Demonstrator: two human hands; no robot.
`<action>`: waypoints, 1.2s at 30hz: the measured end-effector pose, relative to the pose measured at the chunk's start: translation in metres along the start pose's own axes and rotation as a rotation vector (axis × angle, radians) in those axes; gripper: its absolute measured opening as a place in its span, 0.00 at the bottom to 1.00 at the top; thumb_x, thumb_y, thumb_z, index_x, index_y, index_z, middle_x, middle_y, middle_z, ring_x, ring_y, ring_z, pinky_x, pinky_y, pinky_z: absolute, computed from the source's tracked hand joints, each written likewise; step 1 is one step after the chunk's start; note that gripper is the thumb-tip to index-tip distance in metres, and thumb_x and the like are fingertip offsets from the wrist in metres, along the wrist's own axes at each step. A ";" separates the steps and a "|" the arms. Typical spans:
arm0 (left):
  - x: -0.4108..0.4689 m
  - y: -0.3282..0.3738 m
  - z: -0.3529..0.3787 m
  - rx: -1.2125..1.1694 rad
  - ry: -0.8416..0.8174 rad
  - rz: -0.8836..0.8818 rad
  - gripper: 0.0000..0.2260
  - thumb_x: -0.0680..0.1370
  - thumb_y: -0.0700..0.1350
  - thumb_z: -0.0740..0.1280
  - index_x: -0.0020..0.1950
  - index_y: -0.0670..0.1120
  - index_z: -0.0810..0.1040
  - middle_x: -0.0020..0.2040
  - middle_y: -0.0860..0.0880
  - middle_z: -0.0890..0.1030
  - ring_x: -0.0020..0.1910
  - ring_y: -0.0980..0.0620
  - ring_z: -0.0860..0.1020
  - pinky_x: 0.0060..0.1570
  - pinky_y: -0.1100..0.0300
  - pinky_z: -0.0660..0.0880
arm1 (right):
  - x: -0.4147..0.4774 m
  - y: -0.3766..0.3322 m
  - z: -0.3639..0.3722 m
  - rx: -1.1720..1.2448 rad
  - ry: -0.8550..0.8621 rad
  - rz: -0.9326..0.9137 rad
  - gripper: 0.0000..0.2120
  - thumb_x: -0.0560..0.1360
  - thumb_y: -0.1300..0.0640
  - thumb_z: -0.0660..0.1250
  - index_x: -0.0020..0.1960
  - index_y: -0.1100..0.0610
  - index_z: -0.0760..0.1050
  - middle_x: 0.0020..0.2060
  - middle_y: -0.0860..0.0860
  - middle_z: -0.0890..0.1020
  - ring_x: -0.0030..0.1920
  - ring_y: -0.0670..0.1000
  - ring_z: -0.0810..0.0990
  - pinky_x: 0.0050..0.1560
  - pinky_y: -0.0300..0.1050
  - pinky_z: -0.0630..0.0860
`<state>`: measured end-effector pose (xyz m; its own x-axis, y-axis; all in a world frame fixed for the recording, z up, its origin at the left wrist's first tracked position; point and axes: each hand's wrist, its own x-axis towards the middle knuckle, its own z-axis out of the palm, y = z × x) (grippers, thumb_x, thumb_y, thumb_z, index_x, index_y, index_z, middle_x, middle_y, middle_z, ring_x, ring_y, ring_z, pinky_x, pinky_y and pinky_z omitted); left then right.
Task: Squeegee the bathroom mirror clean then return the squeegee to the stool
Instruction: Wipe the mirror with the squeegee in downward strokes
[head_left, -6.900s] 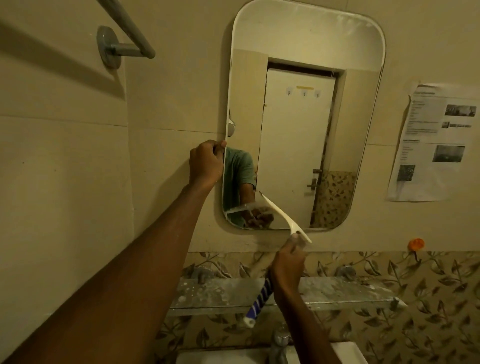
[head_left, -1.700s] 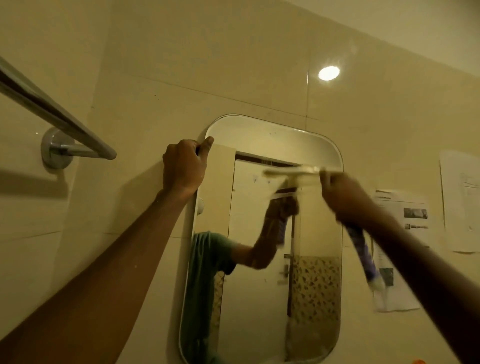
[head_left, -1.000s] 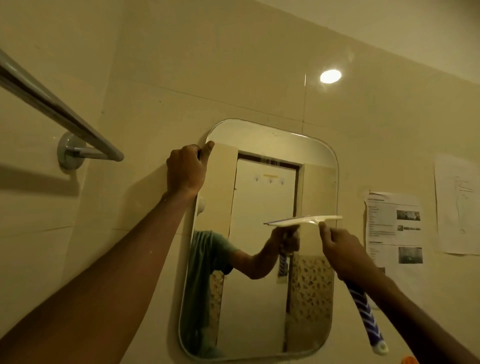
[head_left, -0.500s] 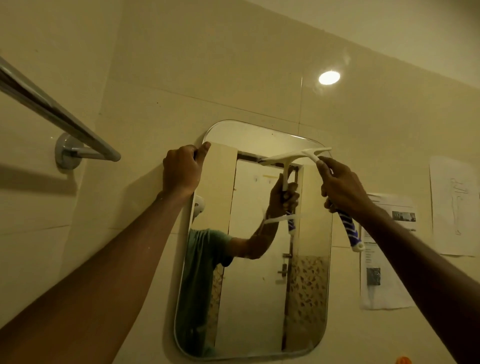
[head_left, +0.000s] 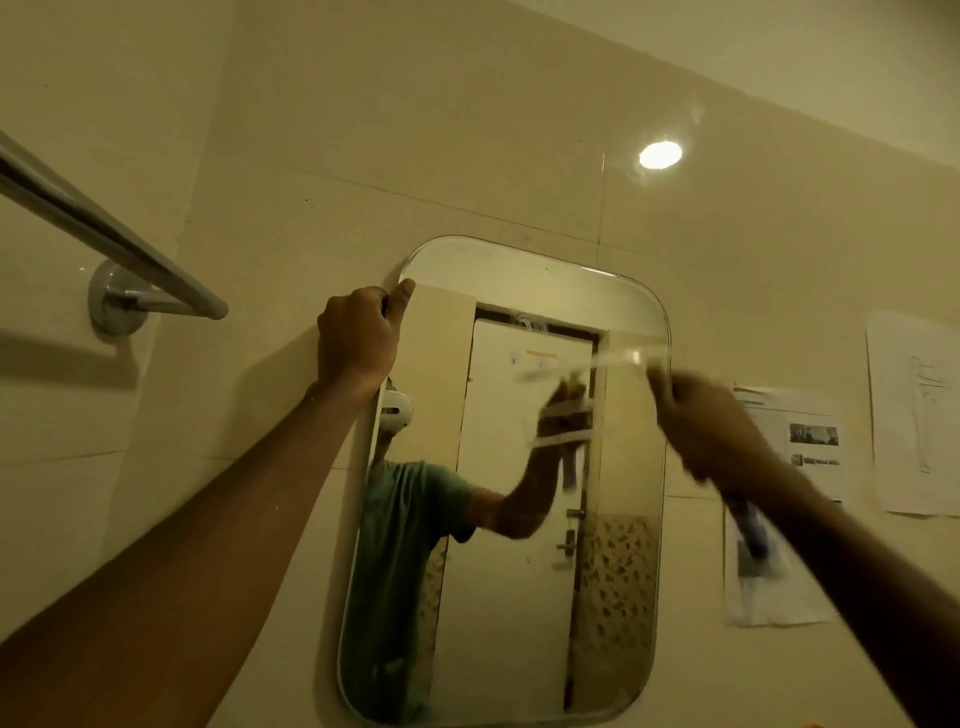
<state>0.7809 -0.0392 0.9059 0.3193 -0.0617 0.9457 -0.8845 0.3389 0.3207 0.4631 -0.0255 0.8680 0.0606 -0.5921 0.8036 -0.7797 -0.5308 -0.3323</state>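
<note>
Gripping the squeegee (head_left: 623, 357), the right hand (head_left: 711, 431) clamps its fingers on the blue handle (head_left: 750, 525) at the upper right edge of the mirror (head_left: 519, 597); the thin pale blade (head_left: 587, 364) lies blurred across the glass there. The left hand (head_left: 356, 340) curls round the upper left rim. Smooth, round-cornered glass on glossy cream tiles (head_left: 415, 130).

- glossy cream wall tiles (head_left: 467, 130) cover the wall ahead and the side wall on the left, with thin grout lines between them.
- a round bright light spot (head_left: 660, 155) glares on an upper tile.
- a chrome towel rail (head_left: 104, 228) juts from the left wall on a round mount (head_left: 111, 306) and casts a shadow on the tile below.
- on the right, a printed sheet (head_left: 795, 441) with small photos hangs just beside a paler sheet (head_left: 914, 415) with a faint line drawing.
- a plain matt band (head_left: 857, 52) runs above the tiles at top right.
</note>
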 end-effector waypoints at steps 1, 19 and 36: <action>0.000 -0.001 0.000 -0.003 -0.001 -0.004 0.22 0.81 0.58 0.58 0.35 0.44 0.72 0.29 0.46 0.73 0.26 0.51 0.69 0.27 0.61 0.57 | 0.026 -0.011 -0.011 -0.008 0.069 -0.037 0.21 0.83 0.43 0.49 0.48 0.56 0.73 0.29 0.53 0.76 0.22 0.48 0.72 0.19 0.38 0.71; 0.002 -0.006 0.006 -0.032 0.038 0.025 0.22 0.80 0.58 0.59 0.32 0.44 0.72 0.26 0.49 0.70 0.24 0.55 0.66 0.25 0.63 0.58 | 0.071 -0.026 -0.017 0.095 0.127 -0.026 0.20 0.84 0.47 0.49 0.43 0.58 0.71 0.30 0.54 0.75 0.23 0.49 0.73 0.19 0.40 0.73; 0.006 -0.010 0.004 -0.055 0.030 0.056 0.29 0.80 0.58 0.60 0.31 0.36 0.76 0.24 0.44 0.72 0.25 0.46 0.70 0.30 0.57 0.61 | 0.065 -0.021 -0.032 0.020 0.058 0.041 0.17 0.83 0.46 0.49 0.49 0.57 0.69 0.30 0.55 0.74 0.22 0.51 0.72 0.16 0.37 0.70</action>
<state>0.7904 -0.0471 0.9082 0.2809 -0.0133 0.9596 -0.8815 0.3919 0.2635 0.4636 -0.0337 0.9430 -0.0077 -0.5772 0.8166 -0.7684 -0.5192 -0.3743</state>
